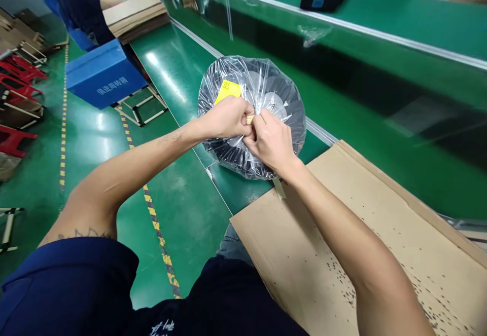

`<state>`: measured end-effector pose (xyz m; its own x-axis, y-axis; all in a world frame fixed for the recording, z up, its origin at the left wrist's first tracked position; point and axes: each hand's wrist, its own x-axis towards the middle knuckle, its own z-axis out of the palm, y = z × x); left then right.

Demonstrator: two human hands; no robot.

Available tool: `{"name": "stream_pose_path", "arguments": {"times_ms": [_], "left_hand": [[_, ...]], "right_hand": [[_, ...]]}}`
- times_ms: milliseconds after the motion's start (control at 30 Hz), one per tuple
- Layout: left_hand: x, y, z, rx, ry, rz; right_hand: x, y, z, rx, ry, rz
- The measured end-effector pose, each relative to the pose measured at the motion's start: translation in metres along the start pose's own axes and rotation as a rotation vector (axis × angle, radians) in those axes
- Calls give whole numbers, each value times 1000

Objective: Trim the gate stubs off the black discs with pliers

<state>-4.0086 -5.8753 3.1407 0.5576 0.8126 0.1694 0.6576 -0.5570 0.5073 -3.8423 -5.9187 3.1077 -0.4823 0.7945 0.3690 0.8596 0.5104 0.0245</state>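
A large clear plastic bag [291,85] full of round, dark and grey parts rests on the green bench. A yellow label [227,91] with a printed code shows on its upper left. My left hand [230,117] and my right hand [271,137] meet over the middle of the bag, fingers closed on its gathered plastic. Between them a small piece of a pale yellow strip [250,119] peeks out, mostly hidden by the fingers. Another pale strip [279,189] sticks out below the bag, near my right forearm.
Cardboard [281,239] sprinkled with small dark bits covers the bench at right. Behind runs a green transparent partition [361,72]. A blue box [104,72] stands on a frame at left. Beyond it, a seated person [78,6] works beside stacked cardboard [137,11].
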Motion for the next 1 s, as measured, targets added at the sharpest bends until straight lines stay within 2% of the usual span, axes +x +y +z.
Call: {"name": "stream_pose_path", "arguments": {"times_ms": [167, 300, 400, 533, 667, 833, 900, 1000], "left_hand": [[-1, 6, 14, 101, 92, 4], [2, 1, 21, 146, 136, 41], [3, -1, 21, 156, 132, 52], [3, 2, 11, 4, 61, 12], [4, 2, 1, -94, -18, -33], [7, -1, 2, -89, -19, 14], [6, -1, 5, -79, -3, 19], [4, 0, 10, -44, 41, 31]], "right_hand": [[-7, 22, 16, 38, 152, -143], [-5, 31, 18, 123, 161, -197], [-5, 33, 16, 192, 167, -185], [-9, 27, 7, 276, 193, -104], [-11, 6, -9, 131, 102, 26], [-3, -21, -25, -94, -89, 119], [1, -22, -27, -117, -122, 112], [2, -10, -27, -133, -177, 46]]}}
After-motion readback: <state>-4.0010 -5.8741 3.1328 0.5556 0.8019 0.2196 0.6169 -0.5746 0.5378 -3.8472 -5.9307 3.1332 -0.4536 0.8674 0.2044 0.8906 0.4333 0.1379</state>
